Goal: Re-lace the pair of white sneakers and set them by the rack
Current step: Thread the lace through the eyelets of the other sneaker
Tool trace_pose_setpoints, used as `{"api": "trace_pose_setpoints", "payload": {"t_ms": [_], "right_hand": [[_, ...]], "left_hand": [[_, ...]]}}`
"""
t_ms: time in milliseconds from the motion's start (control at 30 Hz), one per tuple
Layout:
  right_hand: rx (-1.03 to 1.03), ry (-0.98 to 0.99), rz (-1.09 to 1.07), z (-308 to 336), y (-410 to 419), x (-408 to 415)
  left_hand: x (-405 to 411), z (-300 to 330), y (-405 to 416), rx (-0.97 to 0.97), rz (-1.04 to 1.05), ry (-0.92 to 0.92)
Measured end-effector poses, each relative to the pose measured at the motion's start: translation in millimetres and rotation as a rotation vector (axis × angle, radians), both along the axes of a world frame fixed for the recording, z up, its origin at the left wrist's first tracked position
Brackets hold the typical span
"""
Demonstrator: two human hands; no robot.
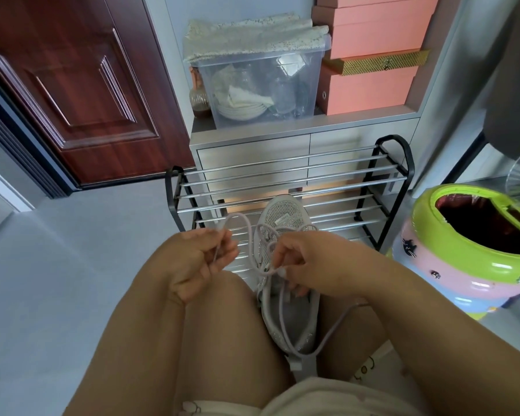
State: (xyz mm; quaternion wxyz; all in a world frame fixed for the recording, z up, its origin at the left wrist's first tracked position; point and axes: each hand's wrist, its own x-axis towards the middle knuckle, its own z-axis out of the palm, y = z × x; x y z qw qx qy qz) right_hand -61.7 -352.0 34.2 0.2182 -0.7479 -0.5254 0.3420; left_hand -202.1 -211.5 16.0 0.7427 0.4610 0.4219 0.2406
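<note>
Person seated low, bare knees up, facing a black-framed shoe rack (pixel 288 187) with chrome bars against a grey drawer unit (pixel 252 151). One white sneaker (pixel 285 229) held between the knees, toe pointing far toward the rack, heel near; its toe overlaps the rack's lower bars. Only this one shoe visible. Left hand (pixel 197 259), left of the sneaker, fingers curled, pinching one end of the pale lace (pixel 243 223), which loops up and over toward the eyelets. Right hand (pixel 300 262) over the middle of the shoe, fingertips pinched on the other lace end close to the eyelets. More lace trails in a long loop near the heel. Hands apart, the sneaker's tongue between them. Far: clear plastic bin (pixel 258 82), stacked pink boxes (pixel 373 46). Right: green-rimmed waste bin (pixel 469 250). Left: dark red door (pixel 72 85).
</note>
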Motion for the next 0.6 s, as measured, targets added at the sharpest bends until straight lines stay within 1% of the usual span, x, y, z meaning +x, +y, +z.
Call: {"api": "trace_pose_setpoints", "payload": {"t_ms": [67, 100, 133, 167, 233, 267, 333, 400, 433, 500, 600], "right_hand": [[-0.003, 0.047, -0.039, 1, 0, 4], [0.000, 0.108, -0.060, 2, 0, 5], [0.000, 0.172, -0.076, 3, -1, 6], [-0.002, 0.215, -0.081, 3, -2, 7], [-0.005, 0.247, -0.081, 3, -1, 8], [0.001, 0.256, -0.081, 3, -1, 8], [0.007, 0.266, -0.086, 2, 0, 8], [-0.022, 0.235, -0.056, 2, 0, 7], [-0.043, 0.216, -0.034, 2, -1, 6], [-0.071, 0.193, -0.006, 3, -2, 5], [-0.075, 0.206, -0.037, 4, -2, 4]], "left_hand": [[4, -6, 2, 0.115, 0.032, 0.128], [5, -7, 4, 0.137, 0.078, 0.121], [5, -8, 7, 0.113, 0.135, 0.064], [4, -7, 10, 0.063, 0.192, -0.032], [3, -4, 16, -0.017, 0.254, -0.202], [2, -3, 17, -0.041, 0.259, -0.245], [1, -3, 16, -0.059, 0.224, -0.257], [1, -5, 11, -0.041, 0.149, -0.195], [2, -7, 7, -0.005, 0.098, -0.136], [4, -13, -1, 0.120, -0.001, -0.003], [7, -19, -10, 0.349, -0.109, 0.158]]}}
